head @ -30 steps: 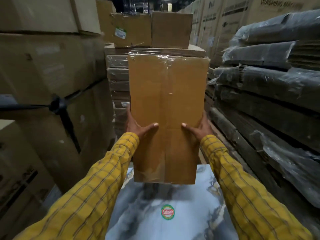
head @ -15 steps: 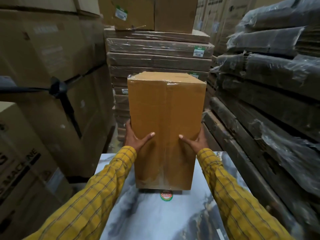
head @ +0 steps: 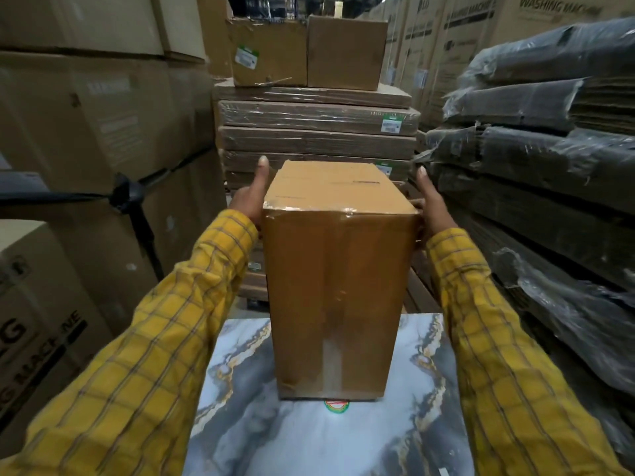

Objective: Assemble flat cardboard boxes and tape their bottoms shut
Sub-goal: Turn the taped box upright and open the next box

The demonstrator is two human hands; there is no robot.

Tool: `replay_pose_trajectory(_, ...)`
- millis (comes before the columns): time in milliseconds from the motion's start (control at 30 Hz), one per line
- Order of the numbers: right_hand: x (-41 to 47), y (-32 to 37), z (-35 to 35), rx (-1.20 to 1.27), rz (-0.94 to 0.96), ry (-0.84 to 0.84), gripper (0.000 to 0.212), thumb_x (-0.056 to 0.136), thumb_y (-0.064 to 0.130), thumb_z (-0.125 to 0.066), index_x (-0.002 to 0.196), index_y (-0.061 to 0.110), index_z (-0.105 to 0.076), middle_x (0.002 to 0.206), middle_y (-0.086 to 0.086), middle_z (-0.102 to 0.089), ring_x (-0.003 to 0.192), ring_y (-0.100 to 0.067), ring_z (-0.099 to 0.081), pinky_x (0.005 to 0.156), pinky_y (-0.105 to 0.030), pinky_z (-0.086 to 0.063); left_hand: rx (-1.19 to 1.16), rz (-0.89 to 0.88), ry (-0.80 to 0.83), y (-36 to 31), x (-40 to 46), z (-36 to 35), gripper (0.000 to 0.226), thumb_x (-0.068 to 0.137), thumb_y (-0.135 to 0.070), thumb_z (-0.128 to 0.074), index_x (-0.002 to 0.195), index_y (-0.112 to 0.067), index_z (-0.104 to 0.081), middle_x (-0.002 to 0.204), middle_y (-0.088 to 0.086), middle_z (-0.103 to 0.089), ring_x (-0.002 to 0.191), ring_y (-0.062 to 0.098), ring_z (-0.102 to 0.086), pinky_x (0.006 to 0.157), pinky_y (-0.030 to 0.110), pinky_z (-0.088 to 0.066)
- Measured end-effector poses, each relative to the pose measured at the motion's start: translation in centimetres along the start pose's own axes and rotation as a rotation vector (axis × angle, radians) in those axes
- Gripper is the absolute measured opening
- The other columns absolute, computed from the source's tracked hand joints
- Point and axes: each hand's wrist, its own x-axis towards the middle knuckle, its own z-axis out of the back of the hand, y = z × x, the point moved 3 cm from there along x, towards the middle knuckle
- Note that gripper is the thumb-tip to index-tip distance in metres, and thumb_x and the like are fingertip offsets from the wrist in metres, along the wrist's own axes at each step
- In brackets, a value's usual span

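A tall brown cardboard box [head: 340, 304] stands upright on a marble-patterned table [head: 422, 407], its closed end up. Clear tape [head: 309, 208] runs over the top edge and down the near face. My left hand [head: 252, 197] presses the box's upper left side, thumb pointing up past the top corner. On the opposite side, my right hand [head: 431, 204] lies flat against the upper right edge. Both sleeves are yellow checked. The box's bottom end is hidden against the table.
Behind the table rises a stack of wrapped flat cardboard bundles [head: 316, 139] with two small boxes [head: 268, 53] [head: 347, 49] on top. More plastic-wrapped flat cardboard [head: 549, 149] is piled at the right. Large appliance cartons [head: 86, 115] wall the left side.
The box came down from mid-air and now stands on the table. Both hands slid from its lower sides up to the top corners.
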Motion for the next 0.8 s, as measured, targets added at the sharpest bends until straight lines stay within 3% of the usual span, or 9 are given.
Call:
replay_pose_trajectory(133, 0.6, 1.9, -0.1, -0.308, -0.077, -0.020, 0.094, 0.084, 0.086, -0.038, 0.154, 0.024, -0.038, 0.151, -0.011, -0.045, 0.127, -0.032, -0.051, 0.103, -0.045, -0.044, 0.211, 0.097, 0.195, -1.6, -0.3, -1.3, 0.127, 0.060, -0.101, -0.037, 0.155, -0.017, -0.032, 0.158, 0.014, -0.033, 0.141, 0.040, -0.038, 0.116, 0.057, -0.030)
replay_pose_trajectory(200, 0.8, 1.8, -1.1, -0.502, -0.106, -0.041, 0.104, 0.080, 0.091, -0.033, 0.154, 0.018, -0.039, 0.155, -0.007, -0.038, 0.137, -0.031, -0.043, 0.116, -0.044, -0.033, 0.385, 0.069, 0.168, -2.1, -1.5, -2.5, 0.128, 0.066, -0.097, -0.039, 0.157, -0.009, -0.021, 0.161, 0.019, -0.024, 0.144, 0.043, -0.031, 0.119, 0.056, -0.026)
replay_pose_trajectory(267, 0.8, 1.3, -2.1, -0.716, -0.134, -0.072, 0.116, 0.077, 0.094, -0.023, 0.157, 0.010, -0.029, 0.163, -0.016, -0.026, 0.147, -0.036, -0.030, 0.124, -0.046, -0.021, 0.543, 0.018, 0.075, -1.6, -2.1, -3.4, 0.122, 0.076, -0.090, -0.036, 0.157, -0.001, -0.011, 0.161, 0.024, -0.021, 0.145, 0.044, -0.028, 0.119, 0.053, -0.026)
replay_pose_trajectory(400, -0.7, 1.1, -2.5, -0.896, -0.093, -0.172, 0.115, 0.084, 0.089, -0.025, 0.157, 0.000, -0.022, 0.163, -0.021, -0.025, 0.147, -0.040, -0.031, 0.120, -0.045, -0.027, 0.622, -0.025, 0.010, -1.1, -2.4, -3.2, 0.133, 0.069, -0.092, -0.043, 0.155, 0.004, -0.009, 0.155, 0.027, -0.033, 0.140, 0.044, -0.037, 0.113, 0.053, -0.036)
replay_pose_trajectory(533, -2.1, 0.5, -2.3, -0.950, -0.044, -0.217, 0.126, 0.072, 0.095, -0.037, 0.155, 0.001, -0.029, 0.157, -0.022, -0.036, 0.140, -0.040, -0.041, 0.113, -0.048, -0.037, 0.617, -0.109, 0.013, -0.8, -3.2, -2.7, 0.132, 0.059, -0.095, -0.051, 0.149, 0.000, -0.030, 0.144, 0.021, -0.048, 0.128, 0.039, -0.049, 0.100, 0.046, -0.048)
replay_pose_trajectory(733, -4.5, -1.0, -1.9, -0.828, 0.135, -0.323, 0.113, 0.065, 0.093, -0.055, 0.140, 0.009, -0.040, 0.137, -0.017, -0.057, 0.123, -0.038, -0.057, 0.101, -0.048, -0.049, 0.560, -0.262, -0.093, 0.0, -5.5, -1.7, 0.142, 0.059, -0.098, -0.048, 0.155, -0.001, -0.008, 0.148, 0.021, -0.045, 0.134, 0.041, -0.045, 0.108, 0.051, -0.043)
replay_pose_trajectory(800, -5.5, -2.3, -1.9, -0.727, 0.181, -0.318, 0.113, 0.056, 0.095, -0.058, 0.134, 0.014, -0.040, 0.131, -0.013, -0.061, 0.117, -0.036, -0.060, 0.099, -0.049, -0.052, 0.524, -0.296, -0.138, 0.9, -6.7, -1.7, 0.139, 0.058, -0.096, -0.053, 0.152, -0.003, -0.012, 0.143, 0.019, -0.050, 0.129, 0.040, -0.049, 0.105, 0.049, -0.046)
